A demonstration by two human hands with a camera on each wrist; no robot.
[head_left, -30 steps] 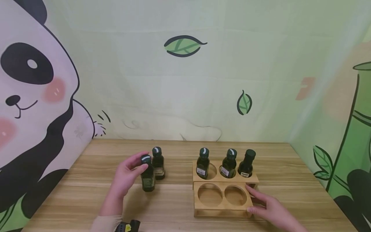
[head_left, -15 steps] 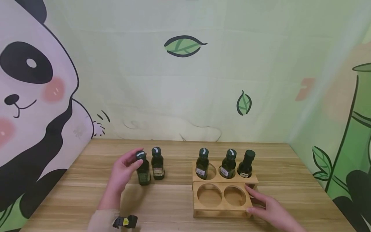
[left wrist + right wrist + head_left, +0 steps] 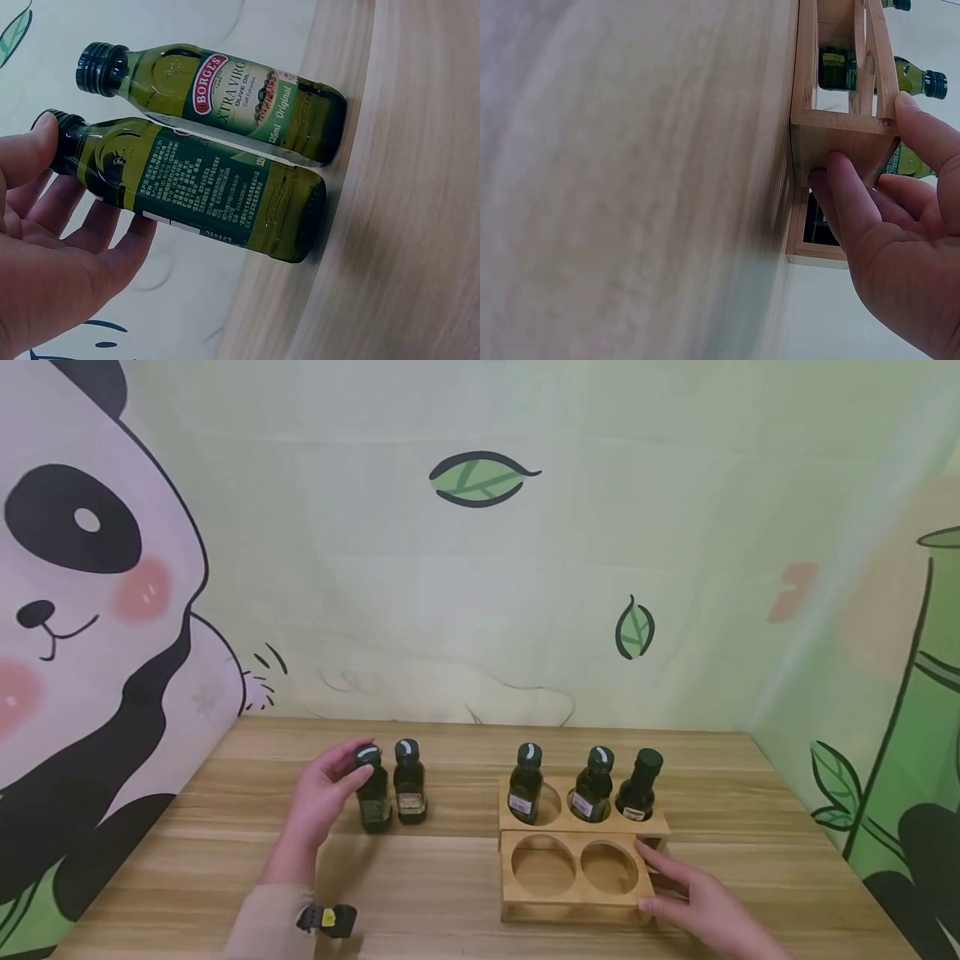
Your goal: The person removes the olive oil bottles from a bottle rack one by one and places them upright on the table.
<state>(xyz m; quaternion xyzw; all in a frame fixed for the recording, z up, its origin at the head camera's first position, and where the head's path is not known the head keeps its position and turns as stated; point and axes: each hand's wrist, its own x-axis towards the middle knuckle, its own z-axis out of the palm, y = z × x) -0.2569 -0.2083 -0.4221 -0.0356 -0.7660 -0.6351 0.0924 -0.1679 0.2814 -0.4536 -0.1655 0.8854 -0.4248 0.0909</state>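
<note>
My left hand (image 3: 318, 802) pinches a small green olive oil bottle (image 3: 375, 802) by its dark cap and neck. In the left wrist view the thumb lies on the cap (image 3: 64, 127), fingers behind the neck; the bottle's back label faces out. A matching olive oil bottle (image 3: 240, 97) stands upright right beside it, its front label showing. On the right is a two-step wooden bottle rack (image 3: 570, 912) with round holes. My right hand (image 3: 693, 893) grips the right end of its lower step, fingers against the side panel (image 3: 810, 142).
In the rack's upper step stand two green bottles, one at the left (image 3: 525, 789) and one in the middle (image 3: 591, 789), plus a slimmer dark bottle (image 3: 636, 789) at the right. Behind the wooden table (image 3: 427, 902) hangs a cloth backdrop (image 3: 360, 568) with a printed panda.
My left hand has carried its bottle left and back, from in front of the other bottle to beside it. The right hand and the rack have stayed in place.
</note>
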